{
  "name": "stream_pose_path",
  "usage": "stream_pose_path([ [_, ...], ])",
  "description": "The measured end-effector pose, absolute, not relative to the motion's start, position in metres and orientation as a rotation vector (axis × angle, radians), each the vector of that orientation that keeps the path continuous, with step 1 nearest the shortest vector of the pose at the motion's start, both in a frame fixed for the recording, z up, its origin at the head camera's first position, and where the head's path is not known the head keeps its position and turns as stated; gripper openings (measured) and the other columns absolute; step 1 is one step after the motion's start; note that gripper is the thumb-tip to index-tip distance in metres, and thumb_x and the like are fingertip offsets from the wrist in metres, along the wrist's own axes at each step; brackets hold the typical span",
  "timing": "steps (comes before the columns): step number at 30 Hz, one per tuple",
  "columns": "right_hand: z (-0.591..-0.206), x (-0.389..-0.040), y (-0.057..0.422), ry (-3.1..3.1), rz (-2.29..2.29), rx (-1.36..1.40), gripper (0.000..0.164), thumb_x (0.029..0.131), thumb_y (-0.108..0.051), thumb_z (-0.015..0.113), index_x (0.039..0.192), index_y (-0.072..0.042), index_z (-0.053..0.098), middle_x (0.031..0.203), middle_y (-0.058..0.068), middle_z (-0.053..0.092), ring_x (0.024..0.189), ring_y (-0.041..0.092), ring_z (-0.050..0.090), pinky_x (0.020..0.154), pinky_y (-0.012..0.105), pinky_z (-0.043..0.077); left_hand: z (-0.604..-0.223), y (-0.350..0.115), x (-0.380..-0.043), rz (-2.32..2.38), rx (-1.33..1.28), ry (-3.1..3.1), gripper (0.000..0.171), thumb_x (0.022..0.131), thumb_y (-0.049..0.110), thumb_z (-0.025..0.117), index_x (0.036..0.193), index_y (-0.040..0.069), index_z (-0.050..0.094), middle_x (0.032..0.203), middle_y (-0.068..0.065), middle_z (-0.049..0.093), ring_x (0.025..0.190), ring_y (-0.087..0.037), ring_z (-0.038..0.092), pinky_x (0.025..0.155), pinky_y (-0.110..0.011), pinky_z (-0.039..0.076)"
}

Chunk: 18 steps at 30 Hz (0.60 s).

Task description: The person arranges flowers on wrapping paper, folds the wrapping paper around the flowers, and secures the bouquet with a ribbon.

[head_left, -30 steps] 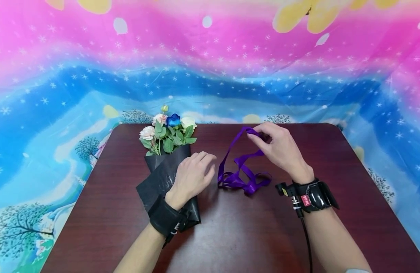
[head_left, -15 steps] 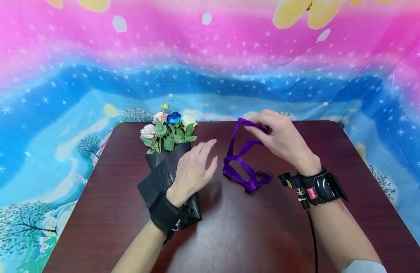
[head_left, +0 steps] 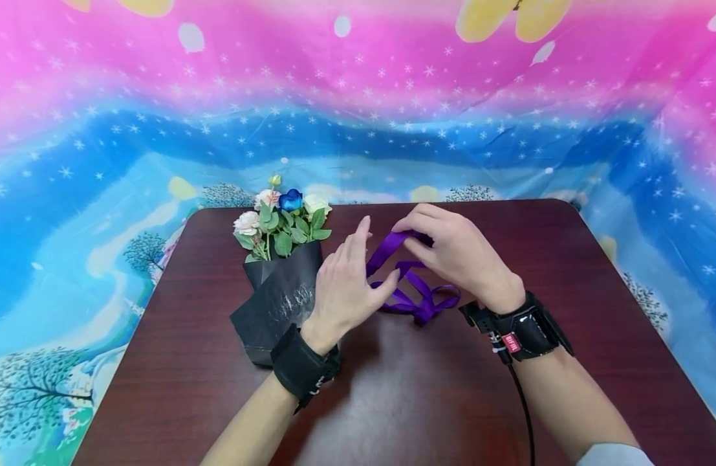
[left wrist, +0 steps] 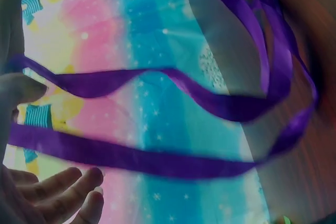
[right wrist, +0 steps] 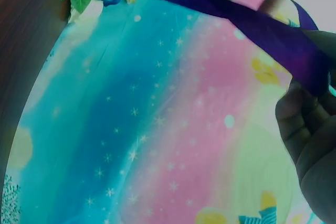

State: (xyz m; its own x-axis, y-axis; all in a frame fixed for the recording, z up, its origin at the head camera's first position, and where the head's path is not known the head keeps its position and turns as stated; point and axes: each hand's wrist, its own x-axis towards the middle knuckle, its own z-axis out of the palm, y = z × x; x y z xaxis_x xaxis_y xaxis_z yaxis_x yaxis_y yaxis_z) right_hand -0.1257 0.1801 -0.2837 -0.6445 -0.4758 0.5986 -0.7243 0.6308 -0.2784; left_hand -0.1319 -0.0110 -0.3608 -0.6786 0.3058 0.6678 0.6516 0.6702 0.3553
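My right hand pinches a purple ribbon and holds part of it above the table. The rest of the ribbon hangs down into loose loops on the wood. Close beside it my left hand is open, thumb spread from straight fingers, with the ribbon passing behind the hand in the head view. In the left wrist view the ribbon runs past these fingers. The right wrist view has the ribbon between thumb and fingers. Left of the hands lies a bouquet in black wrapping paper.
The bouquet's flowers, pink, blue and cream with green leaves, point toward the far edge of the dark wooden table. A patterned cloth backdrop hangs behind. A black cable trails from the right wristband.
My left hand has moved right and spread its thumb, coming up to the ribbon. My right hand first lifted the ribbon, then came down and left toward the left hand.
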Motion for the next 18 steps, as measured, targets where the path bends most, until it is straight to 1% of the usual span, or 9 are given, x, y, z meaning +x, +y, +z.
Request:
stream_pose_path([
  [2,-0.285,-0.124,0.177,-2.389,0.700,0.922,0.015,0.083,-0.001,0.072,0.096,-0.009,0.071,0.091,-0.002,0.062,0.071,0.010,0.052,0.064,0.025,0.043,-0.360,-0.006,-0.131,-0.794,-0.736,-2.297,0.080,0.082,0.040,0.067,0.145,0.004,0.035,0.111,-0.007,0.062,0.082,-0.021,0.061,0.064,-0.036,0.049],
  [5,-0.289,-0.122,0.173,-2.410,0.700,0.902,0.013,0.084,-0.003,0.071,0.095,-0.009,0.071,0.090,-0.002,0.062,0.072,0.011,0.054,0.065,0.026,0.044,-0.360,0.001,-0.131,-0.777,-0.721,-2.280,0.069,0.085,0.031,0.064,0.144,0.004,0.037,0.108,-0.005,0.063,0.081,-0.021,0.062,0.062,-0.035,0.048],
  [7,-0.291,-0.121,0.172,-2.419,0.692,0.897,0.012,0.084,-0.003,0.071,0.095,-0.009,0.070,0.089,-0.002,0.062,0.072,0.011,0.054,0.065,0.026,0.045,-0.359,0.005,-0.132,-0.760,-0.705,-2.271,0.062,0.086,0.020,0.060,0.142,0.004,0.040,0.105,-0.005,0.064,0.078,-0.020,0.062,0.059,-0.033,0.046],
  [9,-0.294,-0.120,0.171,-2.424,0.673,0.892,0.012,0.084,-0.003,0.070,0.094,-0.009,0.070,0.089,-0.002,0.062,0.072,0.011,0.054,0.066,0.026,0.046,-0.360,0.007,-0.135,-0.736,-0.694,-2.273,0.057,0.085,0.010,0.055,0.140,0.003,0.042,0.101,-0.005,0.065,0.073,-0.020,0.060,0.055,-0.033,0.043],
  [12,-0.299,-0.121,0.172,-2.405,0.632,0.876,0.013,0.083,-0.001,0.070,0.094,-0.008,0.069,0.089,0.000,0.062,0.071,0.010,0.054,0.064,0.026,0.047,-0.361,0.005,-0.139,-0.755,-0.663,-2.294,0.057,0.079,0.000,0.049,0.136,0.003,0.046,0.099,-0.005,0.066,0.071,-0.021,0.059,0.051,-0.033,0.041],
  [16,-0.307,-0.123,0.178,-2.362,0.580,0.823,0.015,0.082,0.001,0.068,0.094,-0.008,0.069,0.089,0.000,0.063,0.065,0.010,0.052,0.056,0.026,0.045,-0.362,-0.001,-0.145,-0.858,-0.618,-2.329,0.052,0.075,-0.006,0.044,0.126,0.005,0.049,0.098,-0.003,0.064,0.064,-0.021,0.058,0.043,-0.032,0.039],
  [18,-0.312,-0.124,0.181,-2.347,0.568,0.789,0.015,0.081,0.000,0.068,0.094,-0.008,0.070,0.088,-0.001,0.064,0.061,0.009,0.050,0.052,0.026,0.042,-0.361,-0.007,-0.148,-0.887,-0.616,-2.346,0.050,0.075,-0.006,0.043,0.124,0.005,0.049,0.096,-0.002,0.063,0.058,-0.019,0.056,0.038,-0.030,0.036],
])
